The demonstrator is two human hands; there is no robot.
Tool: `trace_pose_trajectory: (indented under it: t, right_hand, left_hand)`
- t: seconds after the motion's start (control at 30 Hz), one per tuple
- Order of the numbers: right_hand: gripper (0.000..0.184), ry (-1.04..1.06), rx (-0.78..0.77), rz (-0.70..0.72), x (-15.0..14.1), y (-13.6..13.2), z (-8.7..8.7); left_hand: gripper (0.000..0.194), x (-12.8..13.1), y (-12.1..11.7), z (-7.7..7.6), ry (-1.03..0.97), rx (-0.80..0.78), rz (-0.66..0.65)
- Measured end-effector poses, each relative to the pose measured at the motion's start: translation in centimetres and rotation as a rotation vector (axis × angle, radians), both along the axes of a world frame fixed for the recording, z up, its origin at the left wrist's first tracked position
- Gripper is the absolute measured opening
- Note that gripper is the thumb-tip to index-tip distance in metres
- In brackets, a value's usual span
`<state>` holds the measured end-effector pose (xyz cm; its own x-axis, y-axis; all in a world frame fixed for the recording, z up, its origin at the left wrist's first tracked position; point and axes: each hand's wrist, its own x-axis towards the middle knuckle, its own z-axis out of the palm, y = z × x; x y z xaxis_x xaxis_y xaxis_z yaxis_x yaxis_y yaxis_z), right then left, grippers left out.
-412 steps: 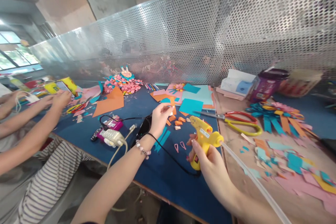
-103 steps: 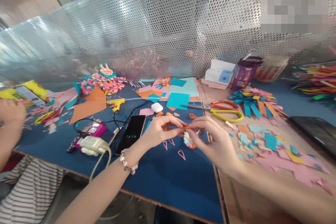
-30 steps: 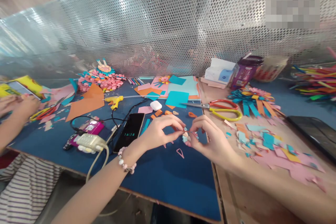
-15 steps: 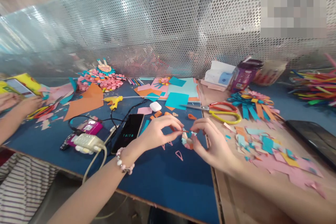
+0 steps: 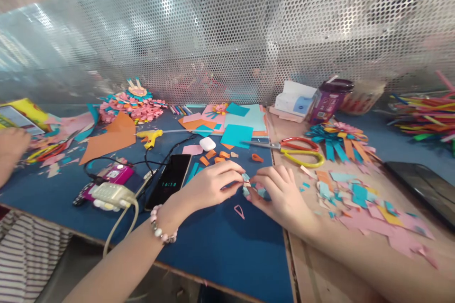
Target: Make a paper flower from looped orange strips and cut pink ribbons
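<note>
My left hand (image 5: 216,183) is closed in a pinch at the left side of a small paper piece (image 5: 246,181) with light blue and pinkish parts. From the right, my right hand (image 5: 279,194) pinches the same piece, and its fingers cover much of it. A pink paper loop (image 5: 239,211) lies on the blue table just below my fingertips. Beyond my hands are several small orange paper loops (image 5: 224,155), with another orange loop (image 5: 257,157) apart from them, closer to the scissors (image 5: 300,147).
A phone (image 5: 169,180), a power strip (image 5: 114,194) with cables and a yellow glue gun (image 5: 150,138) are on the left. Paper scraps (image 5: 360,194), a purple cup (image 5: 329,102) and another phone (image 5: 419,189) lie right. Another person's hand (image 5: 12,149) shows at far left.
My fingertips have come closer together around the paper piece, and my right hand now hides more of it. The other person's hand has moved left.
</note>
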<state>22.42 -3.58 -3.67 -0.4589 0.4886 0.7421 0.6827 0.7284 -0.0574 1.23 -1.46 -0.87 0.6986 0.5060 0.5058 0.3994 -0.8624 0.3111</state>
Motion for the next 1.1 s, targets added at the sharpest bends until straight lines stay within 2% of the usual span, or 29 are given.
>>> trace_pose_trajectory:
  t: [0.37,0.6,0.73,0.8,0.93,1.0,1.1]
  right_hand:
    - [0.004,0.039,0.018,-0.012,0.0,0.0,-0.4]
    - [0.005,0.051,-0.021,-0.027,0.0,0.2,-0.6]
    - [0.006,0.052,0.006,-0.031,0.0,0.3,-0.6]
    - [0.005,0.057,0.01,-0.031,0.0,0.3,-0.6]
    - [0.004,0.064,0.015,-0.039,0.0,0.3,-0.7]
    - [0.003,0.057,0.015,-0.042,0.1,0.4,-0.7]
    - [0.002,0.041,0.014,-0.043,0.2,0.5,-0.8]
  left_hand:
    - [0.013,0.3,-0.4,-0.4,0.08,0.092,0.005]
    - [0.013,0.4,-0.3,-0.4,0.071,0.067,0.019]
    - [0.021,0.5,-0.3,-0.3,0.039,0.044,0.022]
    - [0.026,0.6,-0.4,-0.2,-0.03,-0.027,0.055]
    - [0.032,0.8,-0.4,0.2,-0.193,-0.354,0.174]
    - [0.03,0.8,-0.4,0.4,-0.249,-0.493,0.187]
    - [0.027,0.9,-0.2,0.6,-0.291,-0.618,0.181]
